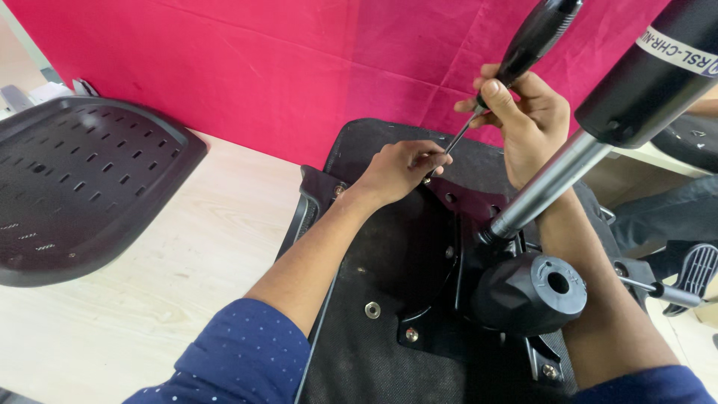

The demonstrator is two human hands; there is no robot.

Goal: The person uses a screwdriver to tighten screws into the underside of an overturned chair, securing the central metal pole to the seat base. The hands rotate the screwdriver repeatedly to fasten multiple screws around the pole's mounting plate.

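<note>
An upturned black office chair seat (374,352) lies on the table with its metal mechanism plate (419,254) facing up. My right hand (527,120) grips a black-handled screwdriver (523,41), its shaft angled down toward the far edge of the plate. My left hand (400,168) rests on the plate there, fingers pinched around the screwdriver tip; whatever lies under the tip is hidden by the fingers. A gas lift cylinder (598,142) rises from the mechanism toward the upper right, beside a black round knob (535,292).
A black perforated plastic chair back (82,179) lies on the light wooden table (172,277) at the left. A red cloth (262,67) hangs behind. Screws (372,309) sit in the seat underside. A lever with a black paddle (692,273) sticks out at right.
</note>
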